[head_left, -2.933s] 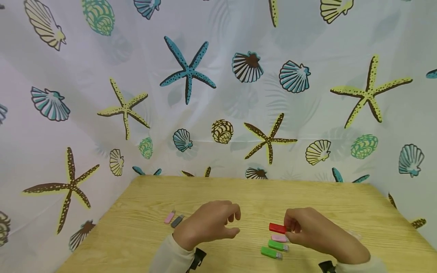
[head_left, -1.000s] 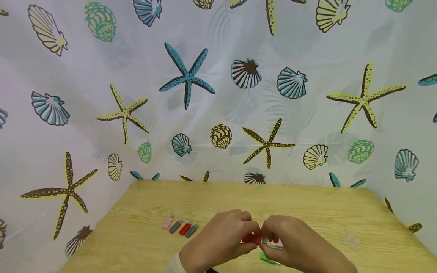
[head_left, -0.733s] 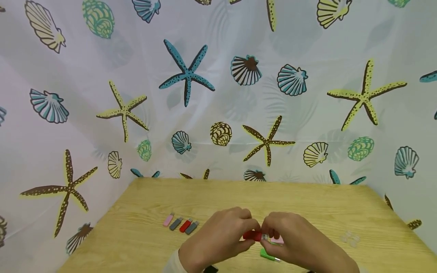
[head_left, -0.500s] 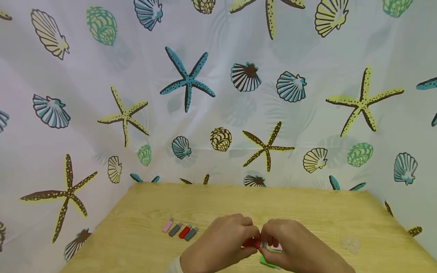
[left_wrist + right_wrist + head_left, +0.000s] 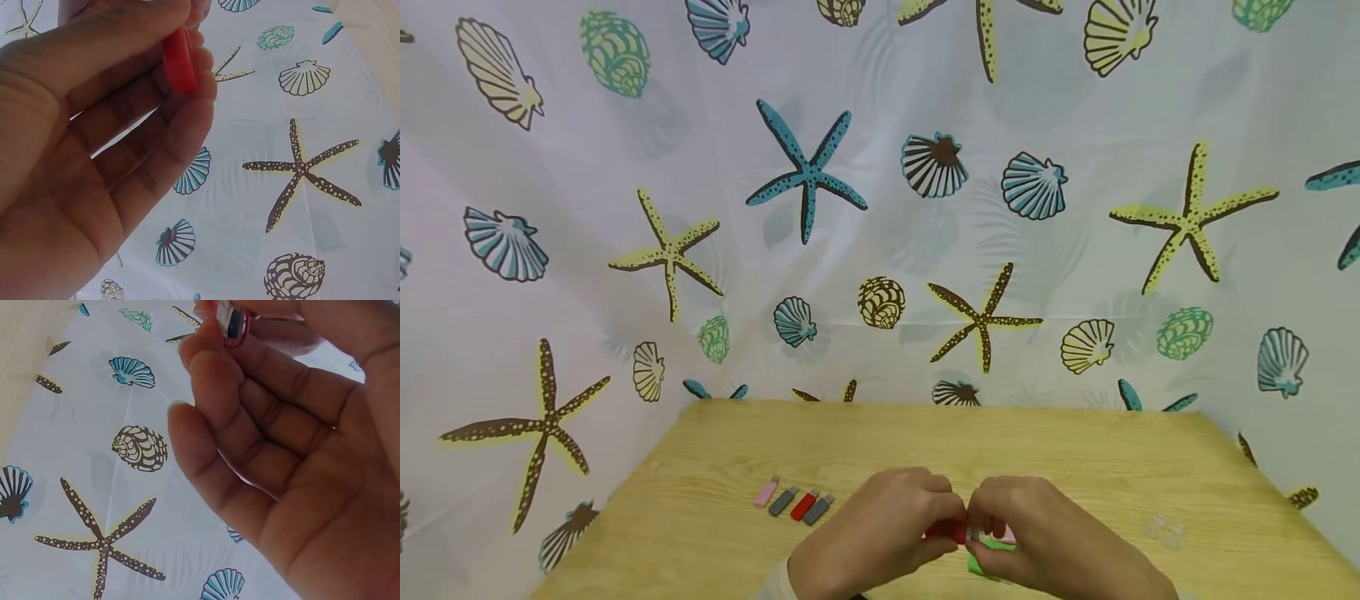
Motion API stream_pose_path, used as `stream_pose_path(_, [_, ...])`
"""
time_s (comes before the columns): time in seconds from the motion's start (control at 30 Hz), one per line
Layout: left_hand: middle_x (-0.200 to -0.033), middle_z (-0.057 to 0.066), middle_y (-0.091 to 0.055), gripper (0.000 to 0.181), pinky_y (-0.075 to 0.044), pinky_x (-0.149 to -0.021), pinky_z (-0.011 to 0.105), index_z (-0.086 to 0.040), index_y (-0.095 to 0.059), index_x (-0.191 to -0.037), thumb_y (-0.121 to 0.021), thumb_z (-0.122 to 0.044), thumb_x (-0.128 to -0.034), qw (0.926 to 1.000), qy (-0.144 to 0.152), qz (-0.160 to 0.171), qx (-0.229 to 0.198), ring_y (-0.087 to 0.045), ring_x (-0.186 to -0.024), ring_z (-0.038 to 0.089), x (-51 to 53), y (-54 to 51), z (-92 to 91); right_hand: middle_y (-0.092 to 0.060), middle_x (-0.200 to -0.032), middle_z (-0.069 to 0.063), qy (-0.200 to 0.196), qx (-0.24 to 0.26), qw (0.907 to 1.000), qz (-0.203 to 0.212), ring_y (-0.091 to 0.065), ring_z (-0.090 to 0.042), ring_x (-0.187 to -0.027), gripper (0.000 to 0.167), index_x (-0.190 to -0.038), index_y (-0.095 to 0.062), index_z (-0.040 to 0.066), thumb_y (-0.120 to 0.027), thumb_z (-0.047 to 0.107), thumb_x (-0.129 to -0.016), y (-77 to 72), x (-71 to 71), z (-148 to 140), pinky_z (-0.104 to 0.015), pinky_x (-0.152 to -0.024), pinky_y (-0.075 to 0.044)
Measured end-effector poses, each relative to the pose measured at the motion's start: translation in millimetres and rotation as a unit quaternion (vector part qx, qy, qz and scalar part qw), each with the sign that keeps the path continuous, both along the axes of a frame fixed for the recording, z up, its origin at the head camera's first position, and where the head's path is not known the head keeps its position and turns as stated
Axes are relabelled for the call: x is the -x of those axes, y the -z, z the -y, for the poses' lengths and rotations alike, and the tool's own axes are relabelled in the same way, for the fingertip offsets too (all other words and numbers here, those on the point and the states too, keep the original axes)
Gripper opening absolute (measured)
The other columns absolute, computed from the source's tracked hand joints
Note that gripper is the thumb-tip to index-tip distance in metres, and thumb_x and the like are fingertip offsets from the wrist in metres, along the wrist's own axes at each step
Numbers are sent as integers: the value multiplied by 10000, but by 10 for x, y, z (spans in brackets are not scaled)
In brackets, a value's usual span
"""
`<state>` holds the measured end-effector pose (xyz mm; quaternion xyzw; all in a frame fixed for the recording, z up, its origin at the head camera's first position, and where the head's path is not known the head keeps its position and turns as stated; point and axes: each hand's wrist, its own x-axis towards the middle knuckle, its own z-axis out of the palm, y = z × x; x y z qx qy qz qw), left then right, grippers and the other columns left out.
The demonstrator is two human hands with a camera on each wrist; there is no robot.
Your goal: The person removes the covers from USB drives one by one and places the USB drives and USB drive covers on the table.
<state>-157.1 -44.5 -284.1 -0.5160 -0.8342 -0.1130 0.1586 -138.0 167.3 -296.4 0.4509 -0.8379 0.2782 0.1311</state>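
Observation:
A red USB flash drive [image 5: 949, 532] is held between the two hands above the table. The left hand [image 5: 880, 529] pinches its red body between thumb and fingers; in the left wrist view the red end [image 5: 180, 61] pokes out under the thumb. At the drive's metal plug [image 5: 973, 534], the thumb and index finger of the right hand [image 5: 1045, 542] pinch it. The right wrist view shows the plug's open end [image 5: 235, 326] by the fingers; whether a clear cap covers it I cannot tell. Under the right hand lie a green flash drive [image 5: 977, 567] and a pink one [image 5: 1009, 535], both partly hidden.
Left of the hands, a slanted row on the wooden table [image 5: 850, 433] holds a pink drive [image 5: 766, 492], a grey drive [image 5: 783, 502], a red drive [image 5: 804, 505] and another grey drive [image 5: 818, 509]. Small clear plastic caps [image 5: 1165, 530] lie at the right. A shell-patterned curtain [image 5: 880, 208] surrounds the table.
Earliest, the hands were apart, the right one at a red drive on the table; now both hold a red drive. A red and a grey drive have joined the left row. Lately little moved.

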Motion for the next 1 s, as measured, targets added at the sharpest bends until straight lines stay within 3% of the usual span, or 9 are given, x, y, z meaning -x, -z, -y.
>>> stream_pose_path(0.33, [-662, -179, -474, 81, -316, -553, 78, -256, -691, -812, -771, -251, -829, 9999, -142, 5, -63, -386, -612, -51, 16, -4, 9, -543, -767, 192, 35, 133, 9991, -402, -486, 63, -682, 214, -828, -620, 247, -729, 63, -807, 4, 29, 14, -120, -594, -420])
stream_pose_path(0.7, [-696, -187, -504, 58, -326, -575, 69, -251, -707, -849, -764, -255, -839, 9991, -38, 415, 45, -407, -641, -65, -9, 51, 26, -560, -806, 194, 15, 4, 9982, 602, -515, 46, -711, 136, -882, -665, 230, -688, 96, -877, 38, -19, 5, -189, -608, -473])
stream_pose_path(0.8, [-712, -181, -515, 65, -328, -586, 62, -242, -713, -883, -761, -256, -842, 9989, 65, 458, 115, -410, -652, -69, -14, 54, 20, -563, -806, 187, -47, 4, 9989, 463, -512, 52, -712, 143, -886, -675, 218, -688, 77, -868, 62, -22, -5, -180, -602, -471])
stream_pose_path(1.0, [-707, -176, -509, 63, -320, -581, 58, -241, -709, -868, -763, -249, -838, 9998, 119, 147, 2, -398, -649, -60, 9, 27, 3, -549, -791, 193, 30, -10, 9999, 112, -497, 58, -698, 162, -859, -659, 235, -705, 79, -848, 25, -11, -14, -154, -597, -453])
